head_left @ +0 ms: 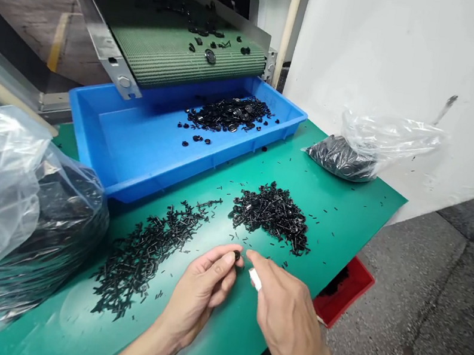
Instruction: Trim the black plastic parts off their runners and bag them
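Note:
My left hand [204, 290] pinches a small round black plastic piece [236, 255] between thumb and forefinger. Close to its right, my right hand [284, 313] is held with its fingers together and the forefinger pointing at the piece, a small gap between them. Something small and white [255, 279] shows at the right thumb; whether it is a wrap or a held tool I cannot tell. Just beyond the hands lies a heap of black plastic parts [271, 213]. Left of them spreads a pile of thin, branched black plastic pieces [146, 253].
A blue tray [130, 165] with round black parts stands below a green conveyor belt [185, 54]. Plastic bags of black parts lie at the left [43, 218] and back right [345, 156]. A red bin [351, 293] sits beyond the green table's [349, 214] right edge.

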Demonstrator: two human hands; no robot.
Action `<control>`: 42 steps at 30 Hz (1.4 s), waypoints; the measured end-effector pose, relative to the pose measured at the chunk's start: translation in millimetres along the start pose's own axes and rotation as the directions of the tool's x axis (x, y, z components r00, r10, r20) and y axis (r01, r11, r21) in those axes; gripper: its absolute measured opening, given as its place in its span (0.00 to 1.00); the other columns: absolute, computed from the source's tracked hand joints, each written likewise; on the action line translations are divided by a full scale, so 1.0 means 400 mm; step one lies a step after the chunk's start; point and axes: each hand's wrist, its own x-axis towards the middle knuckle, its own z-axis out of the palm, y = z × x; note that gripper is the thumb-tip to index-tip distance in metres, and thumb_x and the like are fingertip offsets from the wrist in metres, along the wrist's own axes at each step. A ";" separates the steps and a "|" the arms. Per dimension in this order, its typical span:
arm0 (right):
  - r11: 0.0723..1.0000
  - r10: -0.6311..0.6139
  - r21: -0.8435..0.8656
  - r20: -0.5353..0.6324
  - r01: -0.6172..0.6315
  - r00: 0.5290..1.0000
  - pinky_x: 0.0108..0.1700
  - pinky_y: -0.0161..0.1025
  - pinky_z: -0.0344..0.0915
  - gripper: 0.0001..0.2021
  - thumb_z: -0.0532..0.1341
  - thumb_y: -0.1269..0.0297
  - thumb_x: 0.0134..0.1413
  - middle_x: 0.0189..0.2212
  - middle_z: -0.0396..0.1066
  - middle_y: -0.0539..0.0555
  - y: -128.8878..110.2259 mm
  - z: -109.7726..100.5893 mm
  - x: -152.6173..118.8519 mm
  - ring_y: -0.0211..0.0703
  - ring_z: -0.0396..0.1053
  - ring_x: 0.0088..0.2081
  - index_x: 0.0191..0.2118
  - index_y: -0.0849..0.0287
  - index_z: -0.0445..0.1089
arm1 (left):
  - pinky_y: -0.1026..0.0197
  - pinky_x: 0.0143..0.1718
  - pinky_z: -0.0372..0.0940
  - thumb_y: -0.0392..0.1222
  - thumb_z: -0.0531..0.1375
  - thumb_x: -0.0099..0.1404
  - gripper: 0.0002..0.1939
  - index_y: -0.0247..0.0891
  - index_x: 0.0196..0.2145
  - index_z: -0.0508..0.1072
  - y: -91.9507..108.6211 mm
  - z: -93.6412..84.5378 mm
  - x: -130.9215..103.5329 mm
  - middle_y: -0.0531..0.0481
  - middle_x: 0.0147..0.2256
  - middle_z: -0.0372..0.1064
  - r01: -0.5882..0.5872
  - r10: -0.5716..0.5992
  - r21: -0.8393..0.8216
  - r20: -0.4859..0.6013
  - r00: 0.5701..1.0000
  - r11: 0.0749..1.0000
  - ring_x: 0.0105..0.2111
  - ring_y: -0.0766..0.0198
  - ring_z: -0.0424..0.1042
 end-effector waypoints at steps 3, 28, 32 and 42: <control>0.993 -0.015 -0.119 -0.052 0.009 0.999 0.37 0.41 0.66 0.17 0.45 0.79 0.60 0.35 0.73 0.56 0.003 0.010 -0.011 0.46 0.71 0.36 0.44 0.60 0.68 | 0.73 0.14 0.43 0.45 0.66 0.59 0.14 0.34 0.40 0.77 -0.007 -0.001 0.003 0.49 0.30 0.68 -0.006 0.006 0.005 0.001 1.000 1.000 0.19 0.76 0.50; 0.965 -0.031 -0.259 -0.016 0.026 0.999 0.35 0.42 0.58 0.18 0.52 0.78 0.60 0.34 0.67 0.53 -0.001 0.028 -0.022 0.45 0.64 0.35 0.54 0.60 0.63 | 0.65 0.21 0.45 0.51 0.59 0.65 0.20 0.33 0.48 0.73 -0.034 -0.018 -0.007 0.58 0.19 0.53 -0.117 0.105 0.364 0.053 0.993 0.924 0.20 0.70 0.49; 0.967 -0.024 -0.253 -0.040 0.013 0.999 0.35 0.41 0.57 0.15 0.51 0.77 0.61 0.33 0.66 0.52 -0.003 0.033 -0.026 0.45 0.65 0.35 0.51 0.59 0.64 | 0.65 0.21 0.47 0.51 0.58 0.66 0.19 0.34 0.47 0.73 -0.033 -0.016 -0.007 0.58 0.20 0.54 -0.139 0.127 0.393 0.056 0.990 0.909 0.20 0.70 0.51; 0.993 0.065 -0.104 0.017 -0.063 0.998 0.31 0.37 0.52 0.12 0.50 0.78 0.58 0.28 0.69 0.50 -0.009 0.051 0.007 0.40 0.64 0.29 0.39 0.57 0.67 | 0.63 0.27 0.58 0.48 0.59 0.64 0.11 0.41 0.39 0.75 -0.018 -0.027 -0.007 0.53 0.31 0.65 -0.286 0.310 0.640 0.078 0.948 0.714 0.25 0.66 0.62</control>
